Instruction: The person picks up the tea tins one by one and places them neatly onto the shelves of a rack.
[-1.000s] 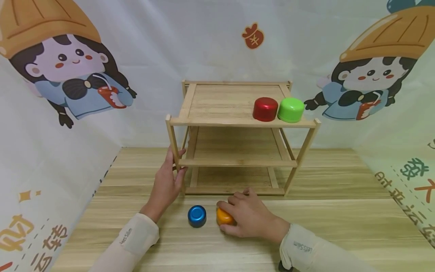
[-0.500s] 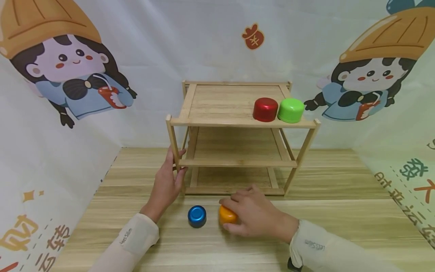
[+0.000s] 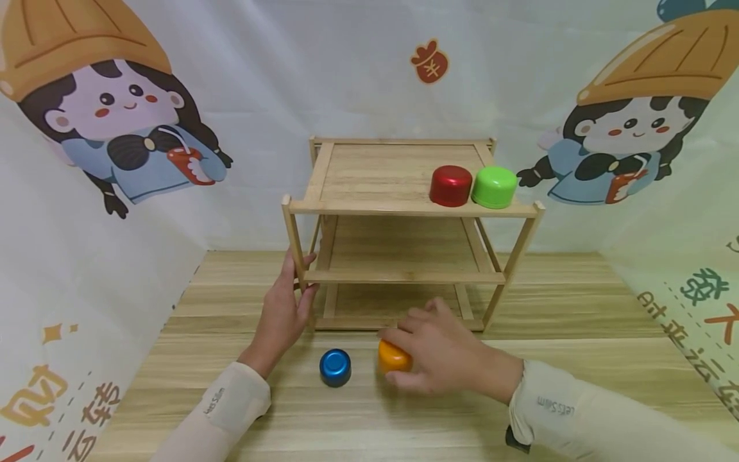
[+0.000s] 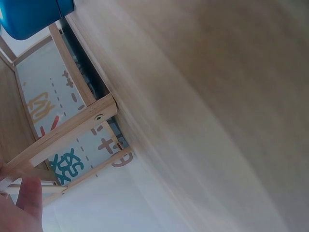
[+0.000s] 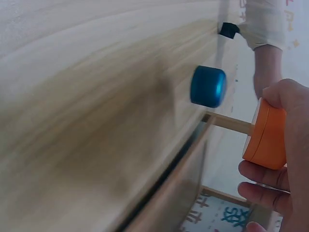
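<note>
My right hand (image 3: 444, 353) grips a small round orange canister (image 3: 394, 357) between thumb and fingers, in front of the shelf's lower edge. In the right wrist view the orange canister (image 5: 269, 137) is tilted and raised off the table. My left hand (image 3: 281, 324) holds the left front post of a three-tier wooden shelf (image 3: 375, 173); some of its fingers are hidden behind the post. A blue canister (image 3: 335, 367) stands on the table between my hands. On the shelf's top tier, at the front right, a red canister (image 3: 451, 186) and a green canister (image 3: 494, 187) stand side by side.
The light wood table (image 3: 577, 301) reaches back to a white printed cloth (image 3: 358, 77), which rises behind and on both sides. The shelf's middle tier (image 3: 404, 244) lies behind a front rail (image 3: 404, 277).
My right hand has moved right and slightly back with the orange canister, lifting it from the table and away from the blue one. The left hand stays on the post.
</note>
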`<control>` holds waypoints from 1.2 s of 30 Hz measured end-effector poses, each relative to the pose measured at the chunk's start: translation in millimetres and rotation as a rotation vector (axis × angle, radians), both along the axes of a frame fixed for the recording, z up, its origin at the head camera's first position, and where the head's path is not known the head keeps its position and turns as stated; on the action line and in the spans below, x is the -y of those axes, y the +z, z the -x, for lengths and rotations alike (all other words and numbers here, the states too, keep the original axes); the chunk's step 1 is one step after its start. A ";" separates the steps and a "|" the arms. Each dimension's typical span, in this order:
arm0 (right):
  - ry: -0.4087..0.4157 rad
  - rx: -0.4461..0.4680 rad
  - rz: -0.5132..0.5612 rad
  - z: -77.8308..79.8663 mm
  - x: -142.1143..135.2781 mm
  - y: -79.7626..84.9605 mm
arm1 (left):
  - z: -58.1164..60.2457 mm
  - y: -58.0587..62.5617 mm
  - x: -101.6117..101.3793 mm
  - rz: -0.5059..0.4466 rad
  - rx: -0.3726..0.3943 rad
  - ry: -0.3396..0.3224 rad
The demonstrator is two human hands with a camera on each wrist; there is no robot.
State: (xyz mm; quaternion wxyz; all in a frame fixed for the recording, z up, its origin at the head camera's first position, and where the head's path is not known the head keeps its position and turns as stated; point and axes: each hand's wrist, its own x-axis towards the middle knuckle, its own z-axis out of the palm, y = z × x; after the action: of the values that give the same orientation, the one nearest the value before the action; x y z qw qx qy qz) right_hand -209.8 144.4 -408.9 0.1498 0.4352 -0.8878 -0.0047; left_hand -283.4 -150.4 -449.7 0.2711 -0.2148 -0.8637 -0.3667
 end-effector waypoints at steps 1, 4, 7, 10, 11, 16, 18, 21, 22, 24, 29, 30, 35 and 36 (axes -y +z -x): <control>0.002 -0.012 0.001 -0.2 0.0 4.8 | 0.3 -0.2 0.0 -0.001 0.002 0.000; 0.012 -0.044 0.011 -1.3 0.4 20.8 | 0.9 -0.7 0.0 -0.001 0.003 0.002; 0.033 -0.074 0.031 -1.8 0.4 35.9 | 1.1 -1.0 -0.2 0.001 0.003 0.002; 0.047 -0.081 0.039 -1.4 -0.1 48.9 | 0.5 -0.2 -0.6 -0.003 0.001 -0.001; 0.048 -0.074 0.041 -1.6 -0.3 53.5 | 0.3 0.0 -0.6 -0.004 -0.001 -0.002; 0.031 -0.024 0.046 -2.6 -3.2 73.8 | -0.4 0.5 -0.5 -0.005 -0.004 -0.003; 0.030 -0.008 0.049 -3.5 -5.3 79.7 | -0.3 0.3 -0.4 0.000 -0.002 0.000; 0.035 0.012 0.043 -4.5 -8.1 85.9 | 0.6 -0.7 0.0 0.001 -0.006 0.000; 0.036 0.019 0.040 -4.6 -9.1 87.3 | 0.8 -0.7 0.1 0.002 -0.006 0.002; 0.034 0.033 0.036 -5.0 -11.2 90.0 | 1.4 -1.3 0.4 -0.001 -0.008 0.003; 0.032 0.017 0.059 -2.9 -15.8 97.4 | 3.0 -2.8 0.7 -0.003 -0.010 -0.002; 0.036 0.006 0.068 -2.3 -16.4 99.5 | 3.3 -3.2 0.7 -0.003 -0.010 -0.004; 0.039 -0.017 0.092 -0.6 -16.6 114.4 | 3.2 -3.6 0.2 -0.005 -0.005 -0.002; 0.036 -0.016 0.089 -0.5 -16.7 118.2 | 3.1 -3.7 0.1 -0.004 -0.005 -0.001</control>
State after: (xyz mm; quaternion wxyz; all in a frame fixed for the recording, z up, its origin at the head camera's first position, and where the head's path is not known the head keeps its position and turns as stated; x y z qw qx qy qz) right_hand -209.3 161.1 -290.8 0.1762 0.4440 -0.8779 0.0340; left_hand -286.5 -150.5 -453.4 0.2735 -0.2156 -0.8620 -0.3683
